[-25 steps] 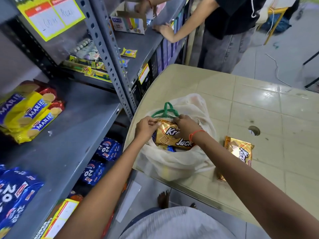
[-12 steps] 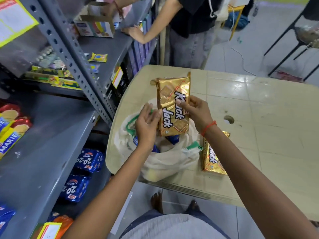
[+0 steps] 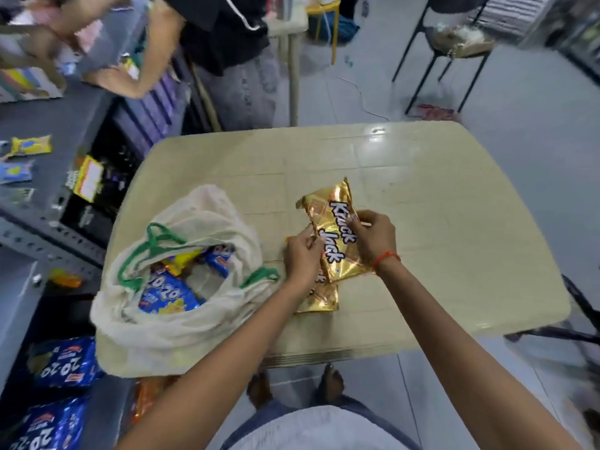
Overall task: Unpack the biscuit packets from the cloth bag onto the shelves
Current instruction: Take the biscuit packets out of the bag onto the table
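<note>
A gold Krack Jack packet (image 3: 337, 222) is held just above the beige table (image 3: 454, 238), to the right of the cloth bag. My left hand (image 3: 303, 254) grips its left edge and my right hand (image 3: 373, 237) grips its right edge. A second gold packet (image 3: 319, 295) lies flat on the table beneath it, partly hidden by my left wrist. The cream cloth bag (image 3: 168, 332) with green handles sits open at the table's left corner, with blue 20-20 packets (image 3: 168, 295) and a yellow packet showing inside.
Grey metal shelves (image 3: 39, 241) run along the left, with blue 20-20 packets (image 3: 65, 362) on a lower level and small yellow packets (image 3: 31, 146) higher up. Another person (image 3: 224, 37) stands at the shelves beyond the table. A black chair (image 3: 454, 47) stands at the back right.
Both hands lifted the gold packet out of the bag and carried it right, down over the packet lying on the table. The view swung right, away from the shelves.
</note>
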The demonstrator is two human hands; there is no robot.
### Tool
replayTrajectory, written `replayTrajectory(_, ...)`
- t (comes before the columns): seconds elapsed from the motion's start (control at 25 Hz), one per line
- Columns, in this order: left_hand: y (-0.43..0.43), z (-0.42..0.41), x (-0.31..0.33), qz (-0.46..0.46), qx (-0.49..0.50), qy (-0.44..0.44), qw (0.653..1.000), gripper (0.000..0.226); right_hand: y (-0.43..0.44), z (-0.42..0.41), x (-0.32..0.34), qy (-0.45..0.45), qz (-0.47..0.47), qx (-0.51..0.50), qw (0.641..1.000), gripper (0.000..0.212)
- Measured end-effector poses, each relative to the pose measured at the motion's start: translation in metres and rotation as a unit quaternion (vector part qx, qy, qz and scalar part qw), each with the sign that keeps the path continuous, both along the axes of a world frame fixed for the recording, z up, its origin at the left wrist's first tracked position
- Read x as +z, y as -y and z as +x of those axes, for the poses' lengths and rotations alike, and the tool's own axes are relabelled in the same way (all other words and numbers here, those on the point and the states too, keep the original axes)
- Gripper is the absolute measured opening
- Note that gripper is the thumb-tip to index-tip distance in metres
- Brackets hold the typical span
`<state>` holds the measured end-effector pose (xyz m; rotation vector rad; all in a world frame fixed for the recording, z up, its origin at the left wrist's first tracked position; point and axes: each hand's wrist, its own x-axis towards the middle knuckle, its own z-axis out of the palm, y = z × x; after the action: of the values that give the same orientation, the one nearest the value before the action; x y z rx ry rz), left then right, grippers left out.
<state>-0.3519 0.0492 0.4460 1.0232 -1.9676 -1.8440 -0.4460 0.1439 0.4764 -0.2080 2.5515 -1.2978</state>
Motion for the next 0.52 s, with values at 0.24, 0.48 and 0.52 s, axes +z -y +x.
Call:
replayTrajectory(0.24, -0.076, -0.048, -0.038, -0.110, -0.125, 0.165, 0.972, 0.031, -0.077, -0.022, -0.054, 0.063, 0.079, -0.030, 0.994, 0.031)
replayTrajectory(0.48, -0.086, -0.042, -0.066, -0.142, -0.167, 0.230, 0.948, 0.036, -0.088, -0.008, -0.088, 0.079, 0.113, 0.003, 0.990, 0.035)
replayTrajectory(0.52, -0.085, -0.043, -0.066, -0.139, -0.173, 0.237, 0.946, 0.038, -0.086, -0.009, -0.088, 0.073, 0.117, 0.001, 0.990, 0.035)
